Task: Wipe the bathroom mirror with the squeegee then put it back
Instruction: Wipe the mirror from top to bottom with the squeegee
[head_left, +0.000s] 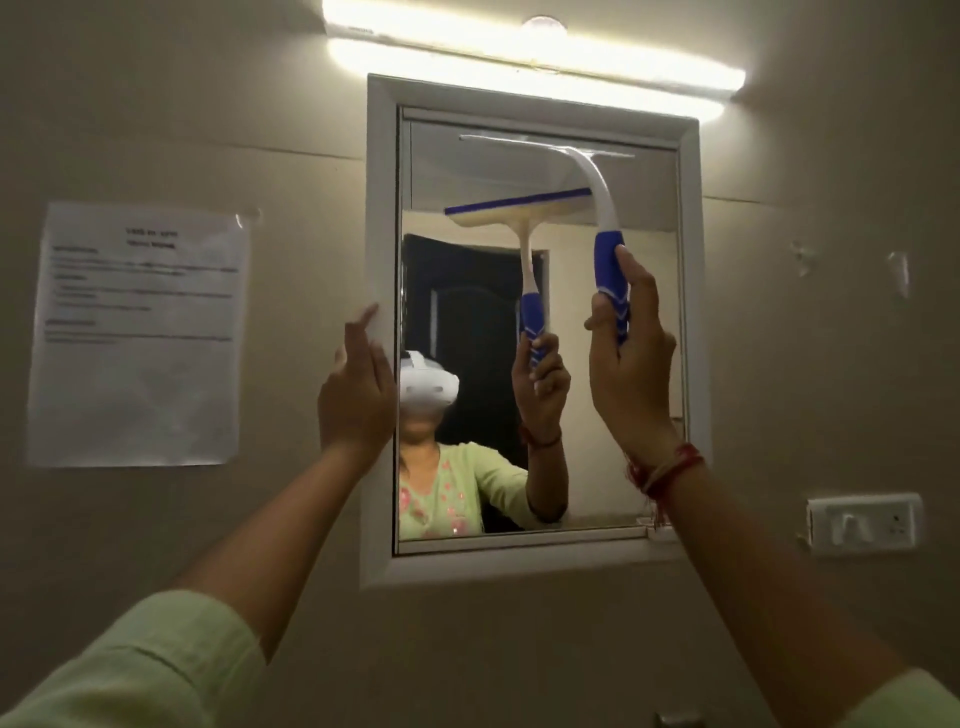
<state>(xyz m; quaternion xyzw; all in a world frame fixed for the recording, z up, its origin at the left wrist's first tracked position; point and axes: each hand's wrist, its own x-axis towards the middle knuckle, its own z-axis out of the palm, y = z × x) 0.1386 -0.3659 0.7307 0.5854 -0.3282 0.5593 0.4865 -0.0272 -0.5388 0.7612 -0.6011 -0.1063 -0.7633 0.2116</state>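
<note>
White-framed rectangular glass mirror (382, 208) with the blade of a white-and-blue plastic squeegee (598, 195) against its glass near the top, right hand (628, 374) in a clenched grip round the blue handle, left hand (358, 400) released, straight fingers touching the frame's left edge.

Wall (156, 104) with mirror (467, 171), paper notice (140, 332), switch plate (863, 524)

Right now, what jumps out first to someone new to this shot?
A blue-and-white squeegee is held up in front of the upper part of the mirror, its reflection showing in the glass. Just above the frame a lit tube lamp glares, and a taped paper notice hangs on the wall to the left.
</note>
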